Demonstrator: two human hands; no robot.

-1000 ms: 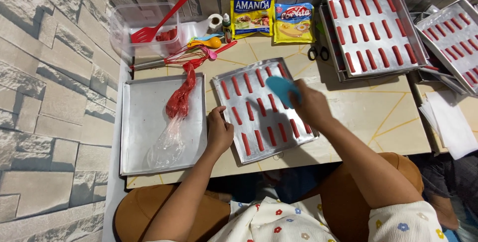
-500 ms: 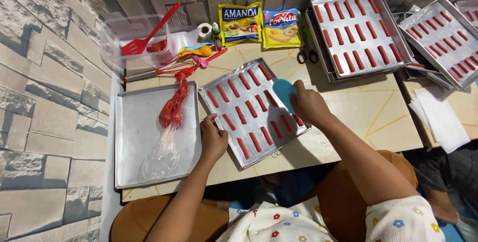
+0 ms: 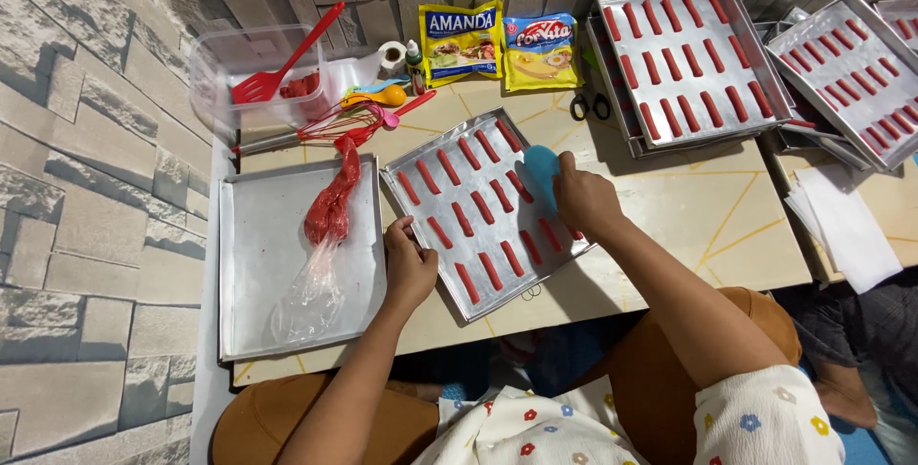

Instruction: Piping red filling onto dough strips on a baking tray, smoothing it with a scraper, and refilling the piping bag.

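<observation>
Pinching a blue scraper (image 3: 541, 171) w/ my right hand (image 3: 585, 199), left hand (image 3: 409, 269) gripping the tray (image 3: 421, 154) edge. Tray sits center frame, long axis running upper left to lower right; red strips (image 3: 463, 219) on it lie crosswise.

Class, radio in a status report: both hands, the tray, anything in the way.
Left hand grips the baking tray edge. Right hand holds a blue scraper over the red dough strips. Piping bag lies on the neighbouring tray, clear.

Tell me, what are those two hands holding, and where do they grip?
The right hand holds a blue scraper by its near edge over the tray of red strips. The left hand grips that tray's near-left rim.
</observation>
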